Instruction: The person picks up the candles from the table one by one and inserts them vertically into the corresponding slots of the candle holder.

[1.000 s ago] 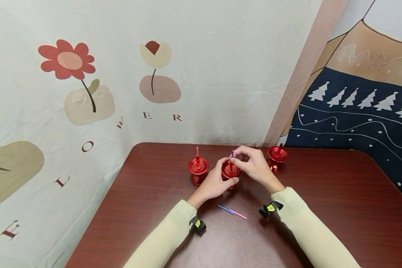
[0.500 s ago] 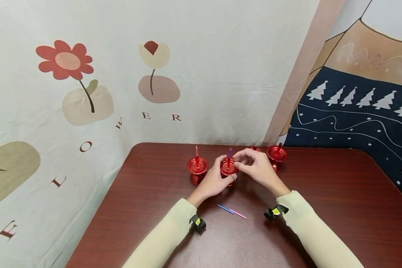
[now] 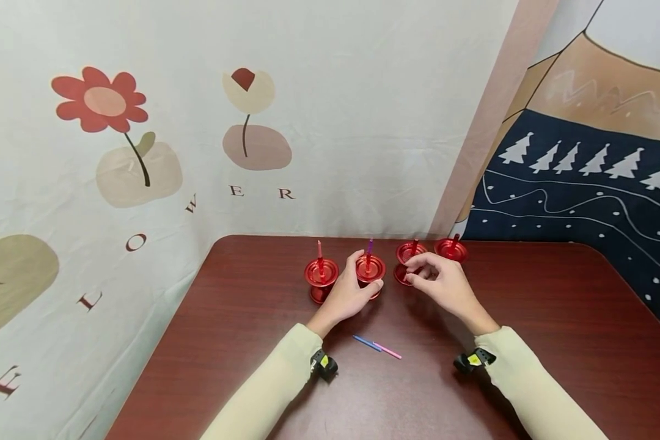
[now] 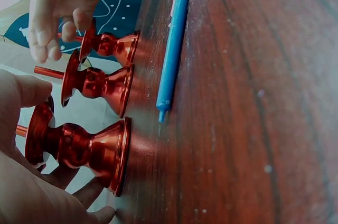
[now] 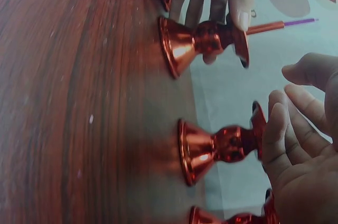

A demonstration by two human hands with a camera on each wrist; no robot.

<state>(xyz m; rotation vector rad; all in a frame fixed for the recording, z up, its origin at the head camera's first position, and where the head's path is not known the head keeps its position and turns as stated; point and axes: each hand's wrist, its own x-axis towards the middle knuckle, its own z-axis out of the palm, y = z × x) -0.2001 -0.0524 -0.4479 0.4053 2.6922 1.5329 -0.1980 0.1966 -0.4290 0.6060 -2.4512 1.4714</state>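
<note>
My left hand (image 3: 348,294) grips a shiny red candle holder (image 3: 370,269), its thumb at the dish rim and its fingers around the far side. A thin purple candle (image 5: 301,21) stands upright in that holder's tube. To the right, my right hand (image 3: 445,284) hovers with loosely bent fingers and holds nothing. Its fingertips are close to a third red holder (image 3: 409,251), whose tube has no candle showing; whether they touch it I cannot tell. On the table in front lie a blue candle (image 4: 174,44) and a pink candle (image 3: 388,350), end to end.
Left of my left hand stands another red holder (image 3: 321,273) bearing a pink candle (image 3: 319,249). A fourth red holder (image 3: 451,249), partly behind my right hand, is at the back right. The brown table (image 3: 242,342) meets a printed cloth backdrop (image 3: 363,153).
My right hand has let go of the purple candle and moved right, away from it. The candle stays standing in its holder. My left hand keeps its hold there.
</note>
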